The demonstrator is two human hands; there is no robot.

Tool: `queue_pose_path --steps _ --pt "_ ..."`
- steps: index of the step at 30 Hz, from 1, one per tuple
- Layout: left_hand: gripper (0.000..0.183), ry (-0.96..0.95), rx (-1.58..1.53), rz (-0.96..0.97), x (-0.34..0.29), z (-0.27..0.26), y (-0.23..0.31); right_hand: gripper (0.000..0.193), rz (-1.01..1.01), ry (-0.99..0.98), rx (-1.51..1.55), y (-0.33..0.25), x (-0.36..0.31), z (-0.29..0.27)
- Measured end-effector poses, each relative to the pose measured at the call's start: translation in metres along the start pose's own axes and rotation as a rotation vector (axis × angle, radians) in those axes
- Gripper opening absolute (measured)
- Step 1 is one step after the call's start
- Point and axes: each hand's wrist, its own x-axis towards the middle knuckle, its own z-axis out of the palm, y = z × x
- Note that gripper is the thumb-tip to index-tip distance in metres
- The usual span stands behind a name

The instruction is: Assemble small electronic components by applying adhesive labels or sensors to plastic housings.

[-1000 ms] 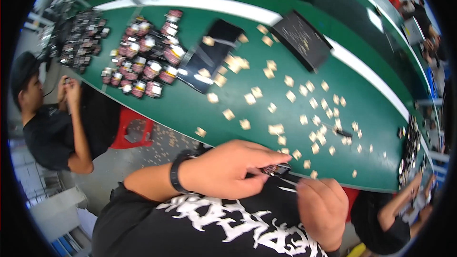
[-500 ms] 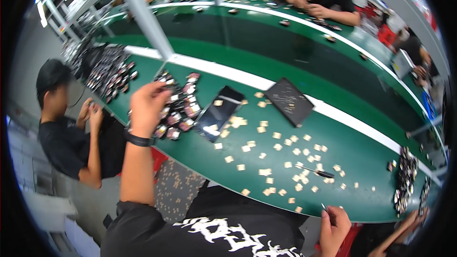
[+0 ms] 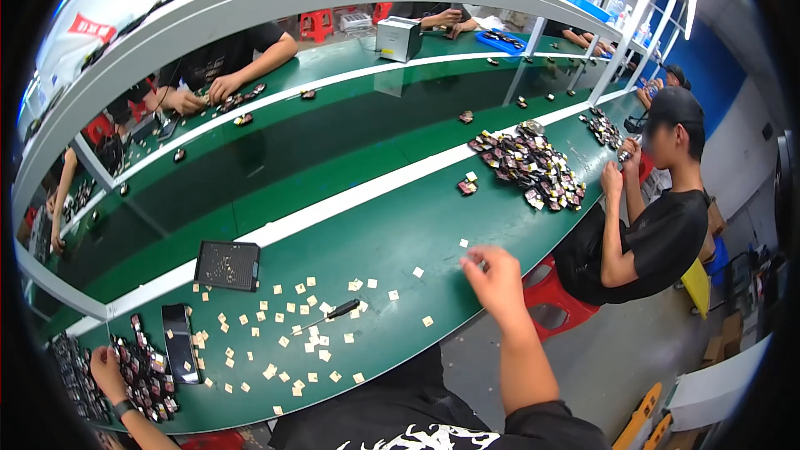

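Observation:
My left hand (image 3: 108, 372), a black band on its wrist, is at a heap of small dark parts with pink and white faces (image 3: 148, 375) at the table's left end. Its fingers are curled together; what they hold, if anything, is hidden. Over the table's front edge, right of centre, my right hand (image 3: 496, 277) has thumb and fingers drawn together, and I cannot make out what is in them. A small pale square (image 3: 464, 243) lies just beyond its fingertips. Many more pale squares (image 3: 323, 355) are scattered between my hands, around a black-handled screwdriver (image 3: 342, 309).
A phone-like black slab (image 3: 190, 358) lies beside the left heap, and a shallow black tray (image 3: 250, 271) sits behind the squares. Another large heap of parts (image 3: 533, 168) is at the right, near a seated co-worker (image 3: 675, 217). A white rail (image 3: 358, 196) borders the dark strip behind.
My view has swung to the right. My right hand has come up from below the table's front edge to above it. My left hand remains by the heap of parts.

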Motion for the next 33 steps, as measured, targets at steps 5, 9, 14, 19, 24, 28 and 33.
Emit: queue_pose_path --steps 5,9,14,19,24,28,33 --pt "0.023 -0.136 -0.325 0.09 -0.08 -0.015 0.139 0.038 -0.076 0.26 -0.15 0.043 0.081 0.022" --pt "0.032 -0.715 -0.507 0.715 -0.159 -0.061 0.195 0.053 0.056 0.192 -0.246 0.052 0.126 0.032" --pt "0.021 -1.275 -0.838 0.834 -0.205 -0.047 0.361 0.042 0.008 0.194 -0.394 0.075 0.134 0.06" --pt "0.026 -1.471 -1.02 0.924 -0.241 -0.054 0.326 0.026 -0.162 0.286 -0.358 0.075 0.129 0.063" --pt "0.025 -1.127 -1.069 0.947 -0.239 -0.066 0.32 0.036 -0.145 0.248 -0.227 0.086 0.144 0.065" --pt "0.028 -0.985 -1.258 0.876 -0.233 -0.052 0.328 0.036 -0.104 0.146 -0.113 0.11 0.151 0.052" --pt "0.012 -1.144 -1.378 0.109 -0.278 0.034 0.318 0.04 -0.343 0.095 0.122 0.081 0.127 0.059"
